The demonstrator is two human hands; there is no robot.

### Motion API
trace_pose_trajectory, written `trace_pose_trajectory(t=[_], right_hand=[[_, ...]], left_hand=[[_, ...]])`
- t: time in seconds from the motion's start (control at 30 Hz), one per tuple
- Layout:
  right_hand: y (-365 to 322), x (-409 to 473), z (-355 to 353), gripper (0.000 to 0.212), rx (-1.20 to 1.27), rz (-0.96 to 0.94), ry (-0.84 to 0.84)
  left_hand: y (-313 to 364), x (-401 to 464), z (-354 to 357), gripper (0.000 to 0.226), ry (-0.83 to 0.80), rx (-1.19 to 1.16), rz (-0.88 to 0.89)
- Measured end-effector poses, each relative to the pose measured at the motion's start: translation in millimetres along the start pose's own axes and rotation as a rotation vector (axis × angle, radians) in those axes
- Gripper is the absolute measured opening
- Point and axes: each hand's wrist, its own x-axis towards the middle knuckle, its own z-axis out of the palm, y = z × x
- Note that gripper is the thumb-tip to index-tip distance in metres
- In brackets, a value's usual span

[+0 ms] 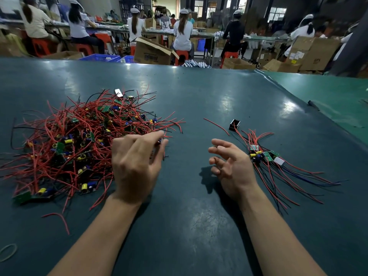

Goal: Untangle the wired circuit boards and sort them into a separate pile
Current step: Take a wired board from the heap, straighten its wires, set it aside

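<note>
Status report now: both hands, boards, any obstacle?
Left hand fingers pinching at edge of tangled pile. Right hand open, empty, beside sorted pile. Loose red wire between piles; nothing blocking.

Two heaps of wired circuit boards, tangled pile (pixel 79 140), sorted pile (pixel 266 158), two hands, left hand (pixel 135 166), right hand (pixel 233 166), one rubber band (pixel 8 251)

Tangled heap (pixel 79 140): green circuit boards with yellow and blue capacitors, red and black leads knotted, lying left of the left hand's (pixel 135 164) grip. Sorted pile (pixel 264 156): several boards, leads fanned, just right of the right hand (pixel 231 166).
</note>
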Motion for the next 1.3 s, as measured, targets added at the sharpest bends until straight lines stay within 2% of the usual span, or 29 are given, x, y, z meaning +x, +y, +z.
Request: trace_pose_trajectory(t=[0.07,0.17,0.27,0.37,0.5,0.53,0.67,0.77,1.0,1.07,1.17,1.3], right_hand=[[2,-2,3,0.016,-0.075,0.099,-0.157],[10,-8,8,0.029,-0.175,0.23,-0.445],[12,-9,7,0.031,-0.02,0.165,-0.524],[9,-7,5,0.02,0.072,0.073,-0.433],[12,-3,8,0.015,0.046,0.026,-0.298],[12,-2,9,0.016,0.044,0.001,-0.262],[15,-3,10,0.021,-0.059,-0.097,-0.212],[20,-4,12,0.022,-0.132,-0.105,-0.214],[21,-3,10,0.022,-0.188,-0.116,-0.222],[20,-4,10,0.025,-0.195,-0.12,-0.224],[19,-4,11,0.023,-0.112,-0.112,-0.176],[17,-3,12,0.008,0.062,-0.07,-0.099]], left_hand=[[10,-2,0,0.017,-0.004,-0.093,0.12],[23,-8,4,0.029,-0.103,-0.301,0.296],[29,-12,9,0.037,-0.191,-0.422,0.314],[34,-14,12,0.033,-0.278,-0.509,0.191],[32,-13,13,0.025,-0.386,-0.58,0.023],[30,-12,12,0.027,-0.398,-0.585,-0.045],[26,-10,10,0.036,-0.528,-0.71,-0.54],[24,-7,13,0.019,-0.614,-0.782,-0.624],[24,-4,14,0.016,-0.607,-0.945,-0.828],[23,-4,14,0.009,-0.611,-0.94,-0.867],[22,-4,15,0.009,-0.52,-0.941,-0.947],[24,-3,16,0.008,-0.405,-1.059,-1.087]])
